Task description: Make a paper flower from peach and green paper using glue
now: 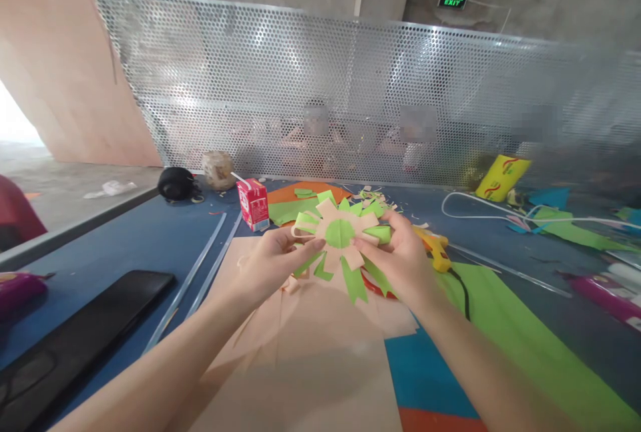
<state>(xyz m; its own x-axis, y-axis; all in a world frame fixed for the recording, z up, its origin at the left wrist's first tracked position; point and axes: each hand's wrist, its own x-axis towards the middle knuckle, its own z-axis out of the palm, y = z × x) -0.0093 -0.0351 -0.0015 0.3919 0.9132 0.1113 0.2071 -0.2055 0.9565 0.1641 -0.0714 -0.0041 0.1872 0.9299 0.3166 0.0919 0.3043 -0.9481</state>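
Note:
A paper flower (340,233) with a round green centre and peach and green petals is held up between my hands. On its left edge, my left hand (280,255) pinches a petal between thumb and fingers. My right hand (403,255) grips the opposite side, its thumb lying on the front near the centre. Beneath the flower lies a large peach paper sheet (300,365). Something red, partly hidden by the petals and my right hand, shows under the flower. Just beyond my right hand rests a yellow glue gun (438,250) with a black cord.
Green paper (521,325) and blue paper (425,372) lie at the right. A pink drink carton (253,203) with a straw stands behind my left hand. Clear glue sticks (193,272) and a black phone-like slab (85,345) are at left. A perforated metal panel (280,85) closes the back.

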